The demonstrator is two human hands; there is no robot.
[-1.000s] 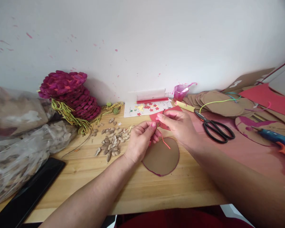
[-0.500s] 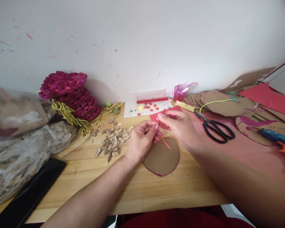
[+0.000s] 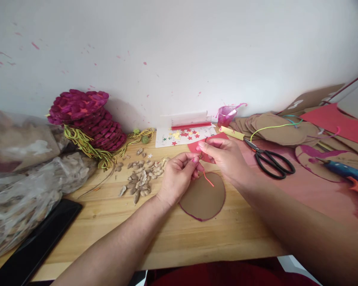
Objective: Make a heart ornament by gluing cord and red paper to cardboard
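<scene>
My left hand (image 3: 180, 171) pinches an orange cord (image 3: 209, 179), whose loose end hangs over the cardboard disc (image 3: 203, 200). Close against it, my right hand (image 3: 222, 155) is pinched too, thumb and forefinger meeting on a thin dark strand of the cord. The exact crossing of the strands is hidden by my fingers. Both hands hover above the far edge of the disc, which lies flat and has a purple rim. Behind my right hand lies a piece of red paper (image 3: 220, 139).
Peanut shells (image 3: 141, 178) lie left of the disc. Black-handled scissors (image 3: 274, 163) and a blue glue gun (image 3: 340, 171) are at right, near stacked cardboard discs (image 3: 277, 129). Paper stars (image 3: 185, 135), a pink-stained cup (image 3: 226, 115), purple-red stacked pieces (image 3: 86, 119) and plastic bags (image 3: 32, 198) stand around.
Hardly anything differs. Both hands keep their pinch in almost the same place, and the whole view has shifted very slightly.
</scene>
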